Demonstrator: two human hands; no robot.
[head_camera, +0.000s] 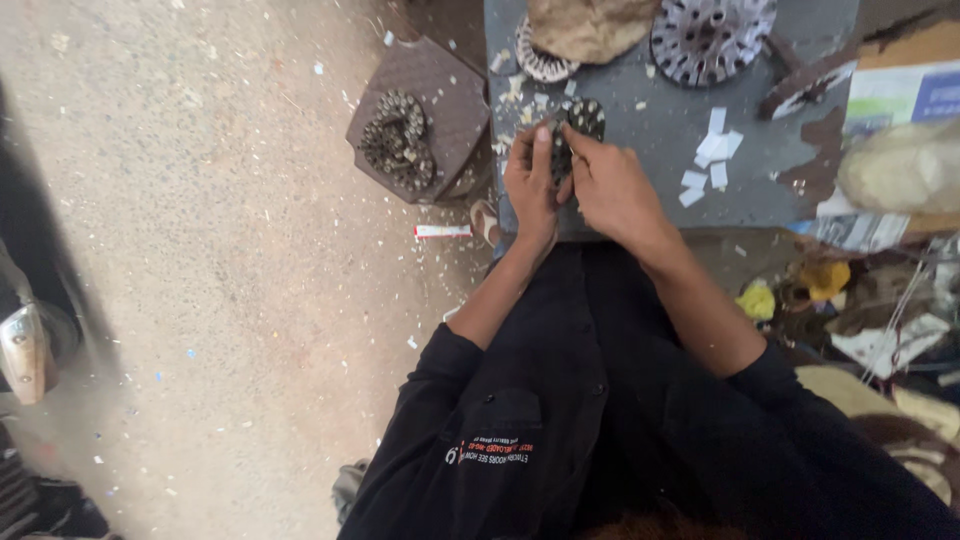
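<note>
Black shirt sleeves nearest the lens, both forearms reaching forward to a grey worktop. Left hand clenched round a small dark slotted metal core, thumb pressed up along its side; right hand gripping the same core from the other side, fingers curled at its rim. Core held at the near edge of the worktop, partly over it. Possible slip: held right at the edge, could drop to the floor if either grip loosens; slotted metal rim likely to nick fingertips under hard pressure. Counted: one core in the hands; two larger slotted discs at the far side of the worktop, one half hidden under a brown rag; about seven white paper slips just right of the hands; one pile of dark wound cores on a brown board on the floor, left of the worktop, number impossible to tell.
</note>
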